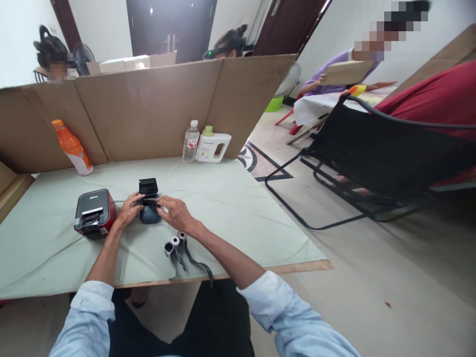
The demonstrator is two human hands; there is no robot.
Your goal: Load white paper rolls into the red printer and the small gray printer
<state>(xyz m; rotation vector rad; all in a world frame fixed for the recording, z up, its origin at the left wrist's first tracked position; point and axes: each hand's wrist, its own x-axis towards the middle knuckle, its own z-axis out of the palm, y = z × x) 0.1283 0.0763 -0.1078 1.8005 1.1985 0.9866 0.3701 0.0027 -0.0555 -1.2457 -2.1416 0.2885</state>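
Two hands, left hand (128, 210) and right hand (174, 212), fingers curled, grip small black printer (148, 201) mid-desk (230, 208), lid up, no roll seen inside; paper rolls (174, 244) still near edge, red printer (94, 213) untouched left.

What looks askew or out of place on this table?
The orange bottle leans tilted against the cardboard wall rather than standing upright. Near the table's front edge, small rolls lie with loose strips trailing over the edge. The left hand and right hand hold a small dark printer, lid open.
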